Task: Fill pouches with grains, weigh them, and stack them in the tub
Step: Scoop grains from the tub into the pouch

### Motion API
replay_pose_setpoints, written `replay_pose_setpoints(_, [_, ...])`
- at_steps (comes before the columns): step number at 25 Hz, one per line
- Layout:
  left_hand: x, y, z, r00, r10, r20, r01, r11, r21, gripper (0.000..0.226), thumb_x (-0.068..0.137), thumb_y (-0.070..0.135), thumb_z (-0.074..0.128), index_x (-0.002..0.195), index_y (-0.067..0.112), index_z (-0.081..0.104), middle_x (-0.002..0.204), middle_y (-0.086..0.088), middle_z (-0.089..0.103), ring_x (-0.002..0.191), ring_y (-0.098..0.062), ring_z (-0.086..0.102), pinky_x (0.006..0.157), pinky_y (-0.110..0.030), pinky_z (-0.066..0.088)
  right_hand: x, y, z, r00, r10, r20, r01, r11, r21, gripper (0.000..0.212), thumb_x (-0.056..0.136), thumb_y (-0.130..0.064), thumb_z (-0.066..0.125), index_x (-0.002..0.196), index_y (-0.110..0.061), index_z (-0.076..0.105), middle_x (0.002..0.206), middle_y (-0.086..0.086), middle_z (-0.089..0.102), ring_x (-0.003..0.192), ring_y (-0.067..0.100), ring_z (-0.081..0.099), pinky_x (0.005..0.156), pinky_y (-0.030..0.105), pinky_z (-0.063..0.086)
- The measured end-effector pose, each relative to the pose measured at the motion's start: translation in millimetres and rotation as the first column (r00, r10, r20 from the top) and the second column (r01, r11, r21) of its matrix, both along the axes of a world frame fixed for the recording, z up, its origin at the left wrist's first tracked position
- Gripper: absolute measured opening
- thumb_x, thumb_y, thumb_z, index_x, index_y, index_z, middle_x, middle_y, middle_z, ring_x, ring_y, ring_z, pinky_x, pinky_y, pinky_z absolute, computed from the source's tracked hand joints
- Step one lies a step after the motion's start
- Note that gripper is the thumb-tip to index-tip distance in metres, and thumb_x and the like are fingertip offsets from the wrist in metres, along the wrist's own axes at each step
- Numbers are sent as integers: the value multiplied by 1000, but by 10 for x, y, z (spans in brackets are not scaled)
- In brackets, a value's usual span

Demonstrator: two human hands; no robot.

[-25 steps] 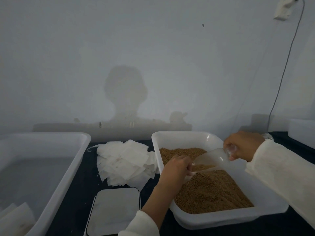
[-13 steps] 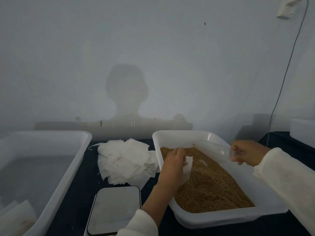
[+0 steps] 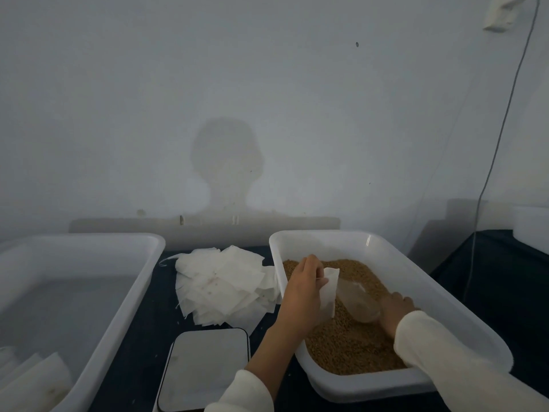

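Observation:
My left hand [image 3: 301, 295] pinches a white pouch [image 3: 329, 289] over the brown grains [image 3: 350, 343] in the white tray [image 3: 445, 304] on the right. My right hand [image 3: 396, 312] grips the handle of a clear plastic scoop [image 3: 358, 301], whose mouth points at the pouch's opening. A loose pile of empty white pouches [image 3: 225, 283] lies between the two containers. The big white tub [image 3: 89, 292] stands on the left with a few pouches [image 3: 32, 379] in its near corner. A flat scale [image 3: 205, 367] sits in front of the pile.
The table top [image 3: 499, 278] is dark. A grey cable [image 3: 493, 162] hangs down the wall on the right from a white plug [image 3: 502, 13]. Part of a white box [image 3: 531, 230] shows at the far right edge.
My right hand has swung the scoop from the tray's far side down and toward me, bringing its mouth to the pouch. My left hand keeps the pouch over the grains.

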State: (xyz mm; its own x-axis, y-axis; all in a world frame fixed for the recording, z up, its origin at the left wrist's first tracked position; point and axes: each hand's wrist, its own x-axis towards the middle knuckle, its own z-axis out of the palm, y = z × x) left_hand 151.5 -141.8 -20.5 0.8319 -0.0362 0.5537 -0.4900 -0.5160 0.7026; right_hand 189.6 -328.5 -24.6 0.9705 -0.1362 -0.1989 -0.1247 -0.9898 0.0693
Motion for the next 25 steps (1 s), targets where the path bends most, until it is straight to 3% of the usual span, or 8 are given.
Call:
replay_pose_setpoints(2, [-9,6,19,1000,-18,-24,17,999,-43,27,93,1,48,78,20,37,81,4,43,74,-9,38,64,-14,31,2,0,5,998,43,41,-42,999,-22,56,95,-37,44,143,-15,28,141,9,34,129,30,34,107,43,33])
replay_pose_setpoints(4, [-22,23,48,998,-41,-43,35,989,-145,22,94,3,50,80,17,41,80,4,46,73,-8,41,65,-13,34,-1,28,75,972,161,171,-193,963,187,61,90,-36,57,142,-20,29,140,4,37,130,26,37,106,40,35])
replay_pose_setpoints(7, [-48,93,100,996,-84,-24,73,952,-298,12,92,3,54,85,9,47,79,7,50,72,-4,45,67,-12,38,-109,206,255,946,223,234,-316,494,810,37,85,-24,67,120,-28,56,120,-12,60,118,14,55,98,27,46])
replay_pose_setpoints(9, [-72,164,155,994,-110,9,106,923,-369,12,90,1,56,84,8,49,77,8,51,70,-1,47,67,-12,39,-202,370,339,968,141,207,-231,187,955,24,83,-14,66,105,-24,65,106,-4,70,104,17,64,90,30,53])
replay_pose_setpoints(11, [-122,280,226,992,-122,34,125,894,-431,16,90,-1,56,81,11,50,77,6,52,70,-2,48,67,-14,40,-292,554,403,977,59,206,-208,30,978,19,82,-6,65,99,-16,69,100,6,73,92,19,69,75,29,58])
replay_pose_setpoints(17, [-380,812,299,980,-197,20,163,746,-645,23,83,13,67,102,13,52,99,-2,61,84,-8,64,72,-23,54,-548,1105,648,914,7,406,-406,-31,913,15,82,-4,66,91,-15,72,89,6,74,78,11,70,61,22,56])
replay_pose_setpoints(20, [-546,1079,176,988,-129,-80,61,822,-566,19,85,17,66,103,12,62,95,-6,69,86,-14,66,73,-24,55,-662,1480,601,886,-12,464,-464,23,886,5,81,0,68,81,4,67,82,27,66,70,31,64,65,36,55])
replay_pose_setpoints(25, [-745,1461,-90,992,-3,-123,-57,875,-480,8,88,14,64,94,10,65,86,-5,70,82,-16,67,68,-28,57,-746,1903,244,876,28,482,-478,191,857,23,83,-11,68,76,7,57,84,26,64,80,38,62,74,47,54])
